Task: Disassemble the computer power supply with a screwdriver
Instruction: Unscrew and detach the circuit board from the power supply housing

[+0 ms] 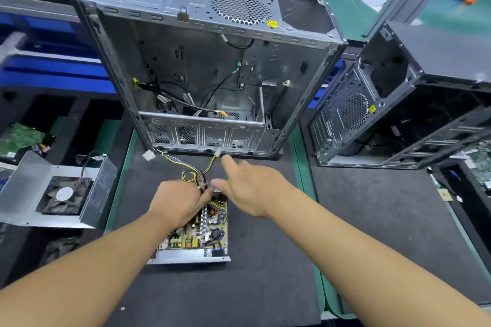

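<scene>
Dark matting [265,260] covered the green bench, with a stripped computer case [202,61] standing at its far edge, a second case [398,103] to the right, and a metal cover with a fan [55,194] lying off to the left.

The danger, as I judged it, was in the wire bundle [198,171]. The left hand [175,202] had its fingers curled round it where it left the board. A sharp tug there could tear the leads from their solder joints or drag the whole unit across the mat. Bare skin was also close to the exposed capacitors.

The power supply [194,239] lay open on the mat, near the person, its far end under the left hand. The right hand [252,188] hovered spread and empty just above that end's right corner, blurred, one finger stretched toward the case. I saw no screwdriver anywhere.
</scene>
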